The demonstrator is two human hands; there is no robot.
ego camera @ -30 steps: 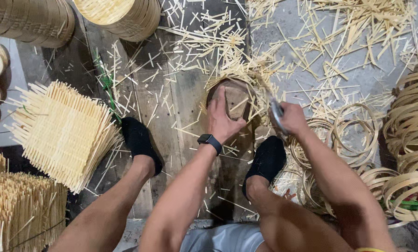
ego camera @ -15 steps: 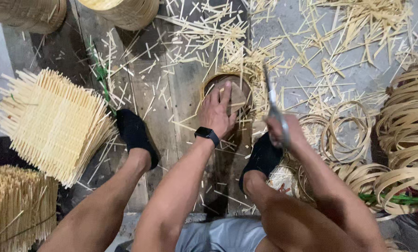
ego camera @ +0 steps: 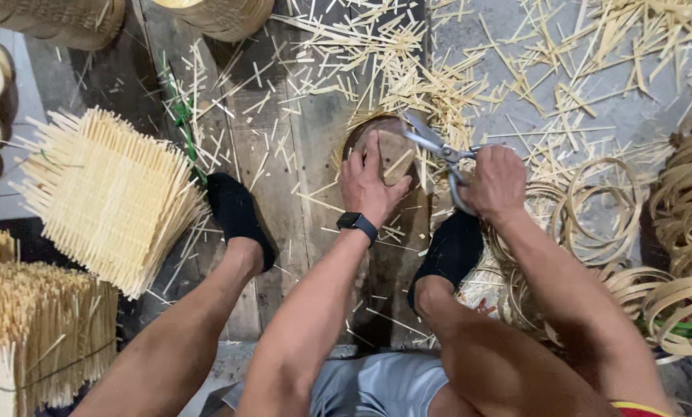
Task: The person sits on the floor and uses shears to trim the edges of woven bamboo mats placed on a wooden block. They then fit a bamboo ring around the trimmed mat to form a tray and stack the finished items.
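Observation:
My left hand [ego camera: 370,184], with a black watch on its wrist, presses flat on a round woven bamboo piece [ego camera: 396,150] that lies on a wooden plank [ego camera: 284,162]. My right hand [ego camera: 498,181] grips metal scissors [ego camera: 432,147], whose blades are apart at the right edge of the woven round. Cut bamboo slivers [ego camera: 408,81] are strewn around the piece. My feet in black socks [ego camera: 238,216] rest on either side of it.
Stacks of square woven bamboo mats [ego camera: 110,197] lie at the left, with another bundle [ego camera: 29,324] below. Bamboo rings and coiled strips [ego camera: 670,232] pile up at the right. Round baskets [ego camera: 222,14] stand at the top left.
My right hand has brought the scissors down from a raised position to the edge of the woven round. My left hand stays pressed on the piece.

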